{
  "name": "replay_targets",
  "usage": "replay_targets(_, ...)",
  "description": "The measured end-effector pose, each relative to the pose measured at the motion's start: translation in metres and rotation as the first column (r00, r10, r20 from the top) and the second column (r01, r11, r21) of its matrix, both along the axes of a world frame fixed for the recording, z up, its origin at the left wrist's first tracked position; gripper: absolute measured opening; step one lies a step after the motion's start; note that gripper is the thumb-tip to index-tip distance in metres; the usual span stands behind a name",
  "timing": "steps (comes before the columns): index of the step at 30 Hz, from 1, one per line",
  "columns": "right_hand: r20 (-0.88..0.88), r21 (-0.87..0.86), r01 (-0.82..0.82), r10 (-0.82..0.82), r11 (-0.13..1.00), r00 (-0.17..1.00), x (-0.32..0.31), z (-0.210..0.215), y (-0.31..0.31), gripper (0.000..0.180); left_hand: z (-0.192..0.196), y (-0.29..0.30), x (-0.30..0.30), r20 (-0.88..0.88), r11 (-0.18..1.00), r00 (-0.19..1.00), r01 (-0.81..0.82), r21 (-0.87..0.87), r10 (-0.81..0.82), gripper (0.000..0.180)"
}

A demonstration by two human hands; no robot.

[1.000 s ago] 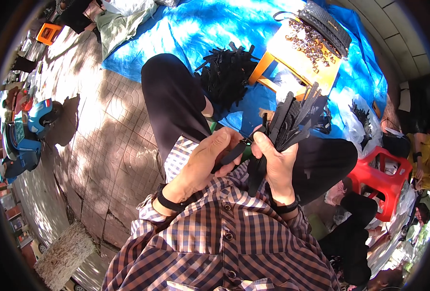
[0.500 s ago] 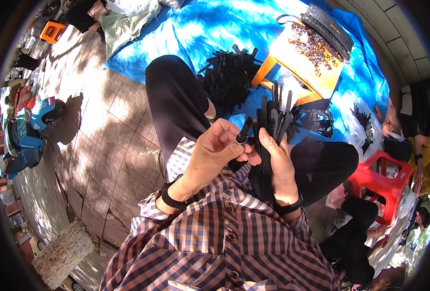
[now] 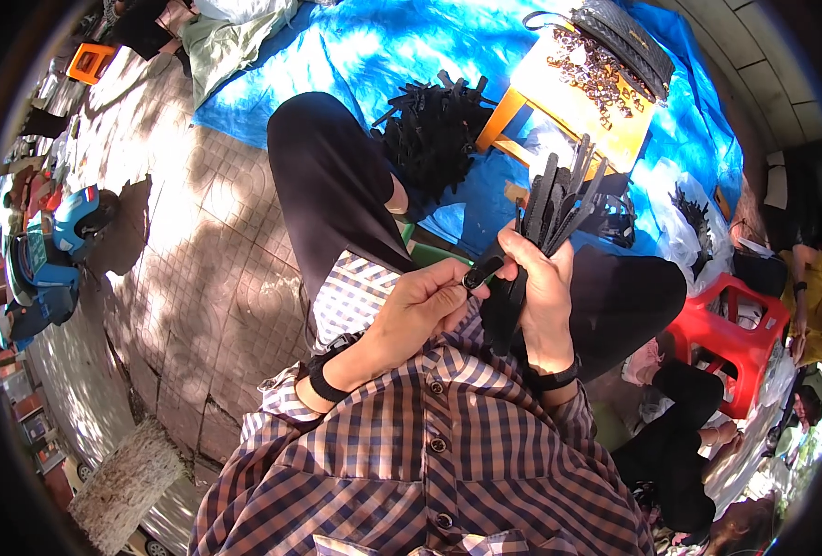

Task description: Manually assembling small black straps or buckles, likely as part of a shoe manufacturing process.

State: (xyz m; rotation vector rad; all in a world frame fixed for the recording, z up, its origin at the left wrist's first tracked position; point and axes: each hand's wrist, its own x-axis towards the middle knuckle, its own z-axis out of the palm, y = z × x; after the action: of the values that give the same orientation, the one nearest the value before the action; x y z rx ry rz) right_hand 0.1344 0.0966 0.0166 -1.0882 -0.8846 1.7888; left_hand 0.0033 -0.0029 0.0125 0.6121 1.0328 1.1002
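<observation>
While the right hand (image 3: 541, 278) clamps a bundle of black straps (image 3: 559, 199) fanning up and away, the left hand (image 3: 425, 301) pinches one strap end (image 3: 481, 271) just left of that grip.

A blue tarp (image 3: 383, 46) covers the paved ground (image 3: 179, 278), bearing a yellow stool (image 3: 596, 102) (strewn with small metal pieces); a red plastic stool (image 3: 735, 334) stands nearby.
</observation>
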Motion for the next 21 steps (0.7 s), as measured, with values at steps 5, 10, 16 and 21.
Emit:
replay_targets(5, 0.011, 0.027, -0.11, 0.109, 0.994, 0.994, -0.001, -0.008, 0.004, 0.011, -0.002, 0.001, 0.005, -0.002, 0.989, 0.99, -0.142, 0.03, 0.142, 0.019)
replay_targets(10, 0.082, 0.263, -0.109, 0.09, 0.959, 0.993, 0.002, 0.008, -0.009, 0.013, -0.007, 0.003, 0.005, -0.285, 0.963, 0.919, -0.258, 0.082, 0.27, 0.018)
replay_targets(16, 0.052, 0.172, -0.153, 0.146, 0.973, 0.988, -0.001, 0.011, -0.02, 0.016, -0.011, 0.001, 0.012, -0.412, 0.936, 0.843, -0.278, 0.216, 0.345, 0.014)
replay_targets(21, 0.124, 0.024, -0.257, 0.252, 0.966, 0.96, 0.0, 0.015, -0.021, 0.024, -0.023, 0.001, 0.014, -0.48, 0.893, 0.761, -0.301, 0.334, 0.436, 0.014)
